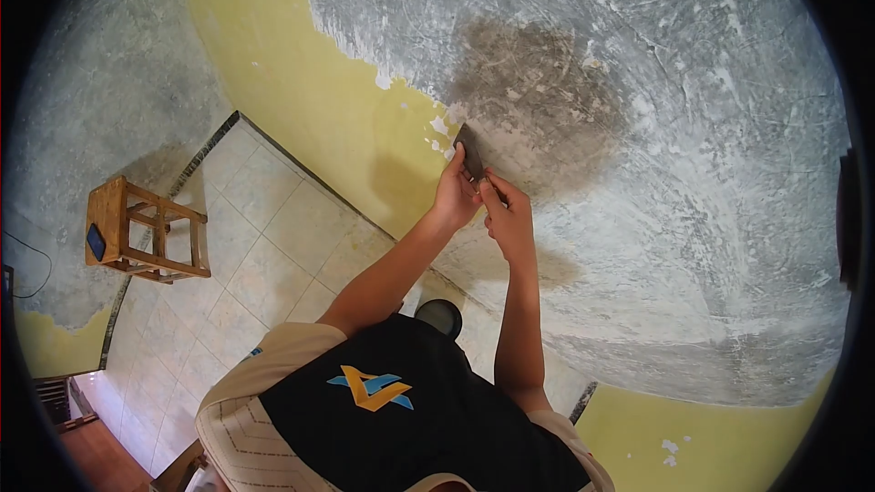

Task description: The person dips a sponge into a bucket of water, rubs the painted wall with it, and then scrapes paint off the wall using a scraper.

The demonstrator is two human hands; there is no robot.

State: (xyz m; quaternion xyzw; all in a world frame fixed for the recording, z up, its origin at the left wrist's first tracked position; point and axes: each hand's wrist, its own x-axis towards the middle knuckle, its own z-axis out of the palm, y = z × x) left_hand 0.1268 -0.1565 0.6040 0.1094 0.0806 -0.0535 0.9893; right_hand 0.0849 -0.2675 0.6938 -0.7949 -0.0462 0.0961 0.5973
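A dark flat scraper (471, 153) is held up before the wall, close to the ragged edge of the yellow paint (401, 114). My left hand (455, 193) is closed around the blade part, with the thumb on its face. My right hand (510, 216) grips the lower end of the same tool, its fingers bent. Up and to the right of the tool, a dark damp-looking patch (547, 91) marks the grey, scraped wall (693, 173). Small white chips show in the yellow paint beside the blade.
A wooden stool (114, 219) with a phone (95, 242) on its seat stands on the tiled floor (246, 264) at the left. A dark round container (439, 317) is on the floor near my body. A thin cable (47, 264) hangs at the far left.
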